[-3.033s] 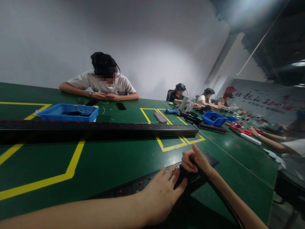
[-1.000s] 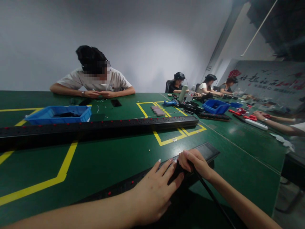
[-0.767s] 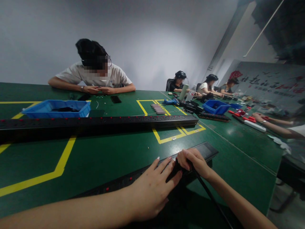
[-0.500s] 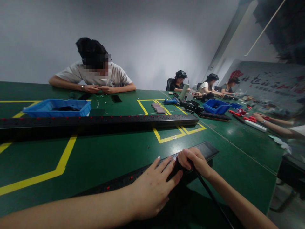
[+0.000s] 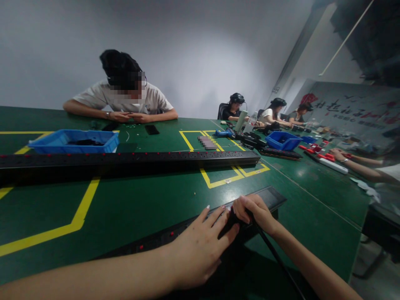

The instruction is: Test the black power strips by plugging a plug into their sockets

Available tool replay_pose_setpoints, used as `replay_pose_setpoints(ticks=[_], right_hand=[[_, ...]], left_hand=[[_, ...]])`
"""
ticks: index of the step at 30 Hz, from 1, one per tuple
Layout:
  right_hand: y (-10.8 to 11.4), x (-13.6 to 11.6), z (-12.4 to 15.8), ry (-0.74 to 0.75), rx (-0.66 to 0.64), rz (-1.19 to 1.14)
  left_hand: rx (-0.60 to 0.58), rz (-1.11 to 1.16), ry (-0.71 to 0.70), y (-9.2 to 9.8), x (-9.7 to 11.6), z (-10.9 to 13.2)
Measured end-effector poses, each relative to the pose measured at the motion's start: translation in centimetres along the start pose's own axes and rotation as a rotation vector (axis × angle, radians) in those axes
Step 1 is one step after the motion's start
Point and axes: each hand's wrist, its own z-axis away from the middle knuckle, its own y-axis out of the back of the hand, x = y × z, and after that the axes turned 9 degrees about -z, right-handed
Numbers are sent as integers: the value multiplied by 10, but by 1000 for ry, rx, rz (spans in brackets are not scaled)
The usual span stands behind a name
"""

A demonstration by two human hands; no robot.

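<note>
1. Near the front edge of the green tabletop (image 5: 140, 204) lies a long black power strip (image 5: 268, 196), running from near left to far right.
2. The left hand (image 5: 200, 246) lies released and flat on the strip, fingers spread.
3. The right hand (image 5: 254, 212) is clenched on a black cable (image 5: 275, 254) at the strip's top, just beside the left fingertips.
4. Farther off lie a second strip (image 5: 131, 158) and a blue bin (image 5: 73, 141); a co-worker (image 5: 125, 100) sits at the far side.
</note>
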Motion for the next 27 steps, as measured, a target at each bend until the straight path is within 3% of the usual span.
replay_pose_setpoints(ticks=[27], right_hand=[[0,1,0,8,4,23]], left_hand=[[10,-8,6,0,1,1]])
